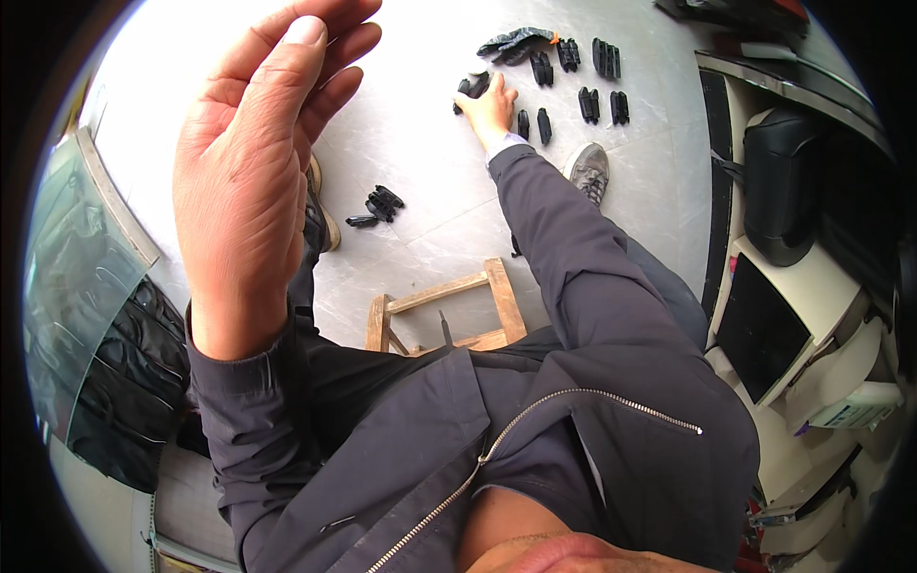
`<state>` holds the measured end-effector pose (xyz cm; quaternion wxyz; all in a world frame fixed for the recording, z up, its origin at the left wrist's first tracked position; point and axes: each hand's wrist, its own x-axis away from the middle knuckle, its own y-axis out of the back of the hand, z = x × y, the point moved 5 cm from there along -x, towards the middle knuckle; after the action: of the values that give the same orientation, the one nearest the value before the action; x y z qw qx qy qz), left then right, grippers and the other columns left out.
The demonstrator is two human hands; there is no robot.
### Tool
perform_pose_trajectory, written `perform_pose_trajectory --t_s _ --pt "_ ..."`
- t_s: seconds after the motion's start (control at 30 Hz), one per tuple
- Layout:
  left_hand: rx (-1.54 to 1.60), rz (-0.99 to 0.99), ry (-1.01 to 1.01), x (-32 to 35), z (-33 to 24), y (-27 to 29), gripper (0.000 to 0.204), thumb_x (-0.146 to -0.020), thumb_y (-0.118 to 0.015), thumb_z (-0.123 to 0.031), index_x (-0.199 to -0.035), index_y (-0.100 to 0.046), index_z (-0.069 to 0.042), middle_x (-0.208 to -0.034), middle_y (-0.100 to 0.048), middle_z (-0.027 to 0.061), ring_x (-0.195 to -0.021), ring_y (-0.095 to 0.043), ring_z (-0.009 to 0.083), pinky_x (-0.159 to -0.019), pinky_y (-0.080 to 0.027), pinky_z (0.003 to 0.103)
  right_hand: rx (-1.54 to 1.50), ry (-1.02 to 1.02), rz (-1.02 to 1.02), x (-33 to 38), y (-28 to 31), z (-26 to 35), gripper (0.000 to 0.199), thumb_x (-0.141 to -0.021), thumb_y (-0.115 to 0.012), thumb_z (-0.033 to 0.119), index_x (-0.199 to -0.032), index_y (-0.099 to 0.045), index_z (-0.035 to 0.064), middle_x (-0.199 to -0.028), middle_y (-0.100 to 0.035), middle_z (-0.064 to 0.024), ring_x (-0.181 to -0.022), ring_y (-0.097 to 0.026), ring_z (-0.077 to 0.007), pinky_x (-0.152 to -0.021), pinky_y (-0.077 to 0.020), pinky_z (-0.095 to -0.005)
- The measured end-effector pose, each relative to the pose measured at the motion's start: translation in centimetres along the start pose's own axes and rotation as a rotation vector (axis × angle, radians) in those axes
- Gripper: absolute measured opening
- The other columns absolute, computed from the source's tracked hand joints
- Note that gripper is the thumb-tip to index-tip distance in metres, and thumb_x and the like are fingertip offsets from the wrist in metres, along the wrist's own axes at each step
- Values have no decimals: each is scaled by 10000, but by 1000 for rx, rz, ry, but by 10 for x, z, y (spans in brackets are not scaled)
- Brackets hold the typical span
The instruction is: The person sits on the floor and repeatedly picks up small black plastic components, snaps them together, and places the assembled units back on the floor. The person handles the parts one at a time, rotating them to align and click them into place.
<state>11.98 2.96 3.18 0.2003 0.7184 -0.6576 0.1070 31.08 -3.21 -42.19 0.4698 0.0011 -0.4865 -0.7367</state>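
My left hand (250, 158) is raised close to the camera, palm turned inward. Its fingers are stretched and slightly bent, with nothing visible in them. Low over the floor, my right hand (491, 107) reaches forward, its fingers closed about a small black bundle (473, 84) whose exact kind I cannot make out. Beside that hand stand two narrow black pieces (543, 126). Beyond it lies a crumpled dark plastic bag (516, 44) with a bit of orange at its end. More black bundles (606, 59) are grouped to its right.
A loose pile of black pieces (384, 202) lies on the pale tiled floor (435, 172) near my left shoe. Between my legs is a wooden stool frame (439, 291). A glass panel (105, 239) stands at left; a black padded case (778, 186) and cabinets line the right.
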Motion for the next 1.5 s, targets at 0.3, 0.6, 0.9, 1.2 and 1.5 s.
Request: perform_pose_trajectory --t_s 0.3,0.6,0.9,1.2,1.5 --pt "4 11 22 -5 -1 2 380 -1097 -661 -293 -1380 -690 -40 -1363 -728 125 -1259 -676 216 -1093 -505 342 192 145 79 -5 -7 5 937 -757 -911 413 -1558 -504 145 -1320 -545 -272 -1268 -603 -443 -1086 -529 -471" --pt "-6 -14 35 0 -3 -2 366 -1097 -663 -289 -1369 -697 -45 -1358 -732 124 -1252 -681 210 -1080 -514 337 140 353 132 6 -23 -10 900 -750 -932 368 -1549 -553 199 -1247 -590 -226 -1204 -644 -411 -1059 -549 -448" --pt "-28 -17 5 5 -9 -6 373 -1099 -662 -291 -1377 -689 -43 -1368 -726 133 -1250 -680 217 -1083 -513 345 -68 322 183 -6 -24 -37 861 -753 -886 192 -1550 -563 201 -1269 -594 -217 -1154 -659 -369 -1032 -564 -421" --pt "-11 0 5 3 -8 -3 372 -1097 -667 -292 -1373 -691 -43 -1364 -728 135 -1245 -682 218 -1080 -513 347 -61 290 108 -8 -24 -57 732 -808 -739 77 -1521 -576 93 -1203 -653 -173 -1097 -670 -324 -1011 -548 -412" --pt "1 0 5 1 -5 -2 370 -1096 -670 -291 -1369 -695 -43 -1359 -732 134 -1242 -683 218 -1078 -515 347 67 190 75 11 -25 -47 609 -812 -931 286 -1285 -641 34 -1249 -683 -219 -1169 -677 -383 -1012 -555 -459"
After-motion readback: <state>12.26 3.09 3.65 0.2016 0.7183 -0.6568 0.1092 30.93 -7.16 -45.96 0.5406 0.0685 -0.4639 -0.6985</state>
